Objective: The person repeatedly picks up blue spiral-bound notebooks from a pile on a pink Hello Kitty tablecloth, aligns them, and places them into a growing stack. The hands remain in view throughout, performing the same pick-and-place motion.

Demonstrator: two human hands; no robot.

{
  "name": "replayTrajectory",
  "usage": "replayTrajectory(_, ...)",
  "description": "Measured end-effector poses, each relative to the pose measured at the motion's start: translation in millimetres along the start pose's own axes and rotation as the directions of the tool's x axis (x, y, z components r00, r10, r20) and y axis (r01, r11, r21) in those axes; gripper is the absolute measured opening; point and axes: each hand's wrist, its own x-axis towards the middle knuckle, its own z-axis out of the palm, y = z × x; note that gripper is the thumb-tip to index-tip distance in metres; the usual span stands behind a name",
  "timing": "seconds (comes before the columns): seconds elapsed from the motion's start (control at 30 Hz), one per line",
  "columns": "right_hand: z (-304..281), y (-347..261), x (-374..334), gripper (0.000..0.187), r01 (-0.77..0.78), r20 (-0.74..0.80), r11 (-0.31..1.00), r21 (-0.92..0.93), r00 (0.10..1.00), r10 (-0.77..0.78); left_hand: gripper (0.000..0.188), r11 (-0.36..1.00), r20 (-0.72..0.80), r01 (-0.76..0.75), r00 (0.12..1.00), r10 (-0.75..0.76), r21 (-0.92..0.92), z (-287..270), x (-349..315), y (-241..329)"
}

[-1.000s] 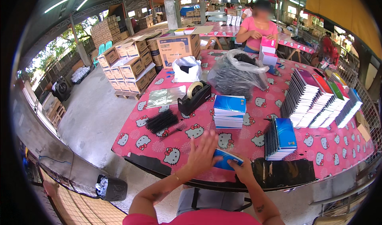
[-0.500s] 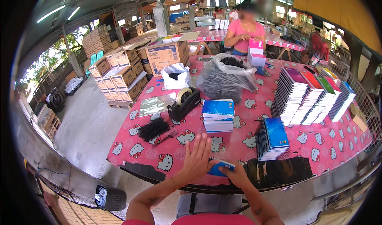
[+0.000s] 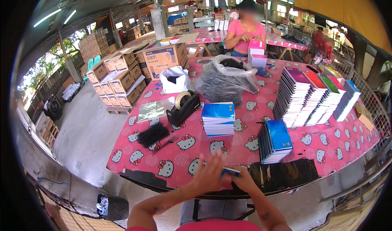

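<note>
My right hand [image 3: 245,179] grips a small blue notebook [image 3: 231,171] at the near table edge, seen nearly edge-on. Beside the notebook's left end is my left hand [image 3: 209,173], its fingers stretched and smeared by motion; whether it touches the notebook I cannot tell. Beyond them stands a stack of blue-covered notebooks [image 3: 218,111]. To the right is a stack of blue notebooks with black spiral binding [image 3: 280,135]. A bundle of black spiral coils [image 3: 152,134] lies at left, with a loose black coil [image 3: 166,142] beside it.
A black tape dispenser [image 3: 182,109], clear plastic sheets [image 3: 153,110] and a large plastic bag of black coils [image 3: 226,81] sit on the pink table. Tall spiral notebook stacks [image 3: 292,98] line the right side. Cartons [image 3: 122,81] stand at left; a co-worker [image 3: 247,30] stands across the table.
The notebook in my right hand has tipped from showing its blue cover to nearly edge-on. My left hand has shifted and blurred. The whole view has moved slightly.
</note>
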Motion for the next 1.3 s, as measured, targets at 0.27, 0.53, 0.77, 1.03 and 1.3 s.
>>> replayTrajectory(0.27,-3.3,36.8,6.1,0.035,0.083,-0.040,0.995,-0.051,0.996,-0.085,0.085,0.962,-0.041,-0.040,0.999,0.030,-0.272,18.0,11.9,12.8)
replayTrajectory(0.53,3.5,40.9,6.9,0.039,0.060,0.006,0.998,0.002,0.998,-0.060,0.083,0.972,0.088,-0.052,0.993,0.074,-0.229,23.1,-18.3,27.5)
replayTrajectory(0.77,2.4,43.3,10.7,0.032,0.126,0.038,0.988,-0.086,0.992,-0.123,0.068,0.926,-0.019,-0.037,0.999,0.032,-0.376,24.7,-26.2,33.6)
replayTrajectory(1.03,-9.9,9.3,7.0,0.039,0.172,-0.030,0.951,-0.256,0.982,-0.186,0.028,0.876,-0.222,-0.112,0.975,0.006,-0.469,12.4,18.5,6.0)
replayTrajectory(1.3,-49.9,-2.5,-5.3,0.022,-0.041,0.031,0.999,-0.005,0.999,0.041,0.023,0.826,-0.181,-0.088,0.983,-0.017,-0.556,0.7,21.8,6.9)
